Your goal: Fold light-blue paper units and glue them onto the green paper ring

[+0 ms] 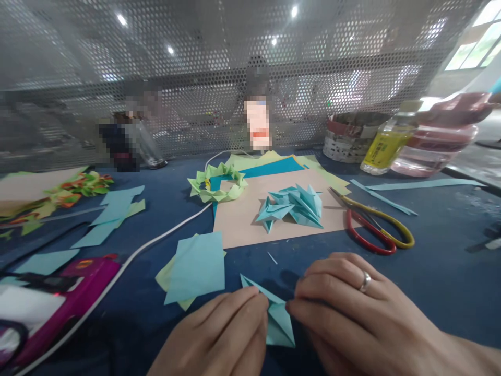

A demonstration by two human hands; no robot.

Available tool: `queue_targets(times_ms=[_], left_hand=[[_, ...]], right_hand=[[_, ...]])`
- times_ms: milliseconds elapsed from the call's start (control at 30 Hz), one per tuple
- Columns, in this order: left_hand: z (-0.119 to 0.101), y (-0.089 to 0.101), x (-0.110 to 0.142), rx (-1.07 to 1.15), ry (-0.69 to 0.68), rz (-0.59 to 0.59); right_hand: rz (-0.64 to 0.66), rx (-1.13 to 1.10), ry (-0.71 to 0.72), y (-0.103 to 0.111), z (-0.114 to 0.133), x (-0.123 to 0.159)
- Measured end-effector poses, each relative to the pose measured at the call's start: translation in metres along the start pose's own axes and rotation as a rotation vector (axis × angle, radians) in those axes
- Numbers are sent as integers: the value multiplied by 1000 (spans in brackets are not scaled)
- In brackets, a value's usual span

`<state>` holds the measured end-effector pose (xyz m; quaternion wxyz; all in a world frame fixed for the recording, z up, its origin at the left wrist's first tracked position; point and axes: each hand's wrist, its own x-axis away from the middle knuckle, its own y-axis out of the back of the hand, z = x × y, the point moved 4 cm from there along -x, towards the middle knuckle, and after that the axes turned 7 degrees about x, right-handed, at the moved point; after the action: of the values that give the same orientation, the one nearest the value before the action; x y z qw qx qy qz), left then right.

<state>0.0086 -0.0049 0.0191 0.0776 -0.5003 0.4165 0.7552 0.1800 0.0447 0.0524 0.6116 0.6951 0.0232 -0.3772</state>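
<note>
While the left hand point(223, 334) grips the part-folded blue paper point(279, 324) by its left side, the right hand point(352, 303) has its fingertips at the right side; whether these pinch or only touch, cannot tell. Paper lies low in view, towards the near side of the table point(450, 250) (near edge out of frame). Creases and a sharp point show; folding judged partial, final shape unclear.

Beyond the left hand: flat blue square point(198, 266) over pale green paper, apparently unfolded. Farther, on the pink sheet point(242, 230): pointed blue cluster point(301, 206), already folded (units overlap, no reliable count). Green ring point(219, 196), seemingly closed, overlaps the sheet's far left corner. Scissors point(362, 204) sit at its right edge, unheld. Blue strips point(426, 184) lie towards the table's far right corner.
</note>
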Motion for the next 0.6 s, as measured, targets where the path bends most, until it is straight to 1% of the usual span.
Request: queue_targets(times_ms=[67, 133, 200, 267, 333, 433, 500, 567, 600], left_hand=[[-1, -3, 1, 1, 12, 8], [-3, -4, -3, 23, 33, 25], [-3, -4, -8, 65, 68, 98], [-2, -4, -13, 108, 115, 191], [-1, -4, -16, 148, 154, 240], [1, -4, -16, 213, 209, 234], [1, -5, -14, 239, 232, 252], [0, -5, -13, 215, 228, 256], [-1, -4, -13, 190, 219, 238]], right_hand=[[25, -35, -8, -2, 0, -1], [35, -72, 22, -4, 0, -1], [36, -79, 36, -6, 0, 0], [37, -54, 17, -7, 0, 1], [64, -22, -5, -9, 0, 2], [93, 3, 66, -11, 2, 5], [93, 27, 95, -11, 1, 6], [70, 48, 102, -9, -1, 6], [62, 52, 101, -9, -1, 6]])
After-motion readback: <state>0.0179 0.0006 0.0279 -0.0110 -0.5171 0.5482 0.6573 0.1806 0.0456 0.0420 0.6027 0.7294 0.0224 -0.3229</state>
